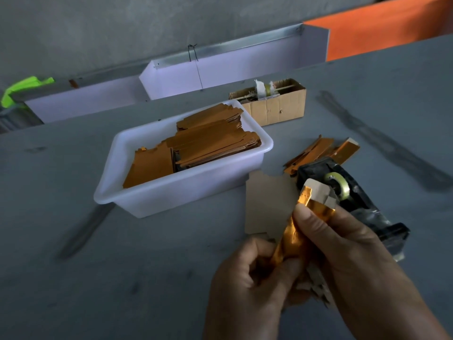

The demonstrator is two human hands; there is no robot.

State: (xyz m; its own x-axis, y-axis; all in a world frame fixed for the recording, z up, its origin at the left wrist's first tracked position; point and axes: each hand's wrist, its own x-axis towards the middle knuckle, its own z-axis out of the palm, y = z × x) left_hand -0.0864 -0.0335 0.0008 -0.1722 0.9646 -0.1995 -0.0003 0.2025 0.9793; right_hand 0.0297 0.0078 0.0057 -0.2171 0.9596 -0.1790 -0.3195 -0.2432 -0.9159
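Note:
Both hands hold one flat gold-foil carton blank (291, 231) above the grey table, its shiny side folded into a narrow strip and its plain brown inner side (269, 202) turned toward me. My left hand (247, 285) grips the lower end, thumb on the foil. My right hand (348, 253) pinches the upper part near the flaps. A white plastic tub (147, 200) to the left holds several stacked gold blanks (208, 143).
A black tape dispenser (355, 192) with a clear tape roll stands just behind my right hand. Several gold blanks (321, 150) lie loose behind it. An open cardboard box (277, 109) sits further back. White panels (232, 69) and an orange board (392, 30) line the table's far edge.

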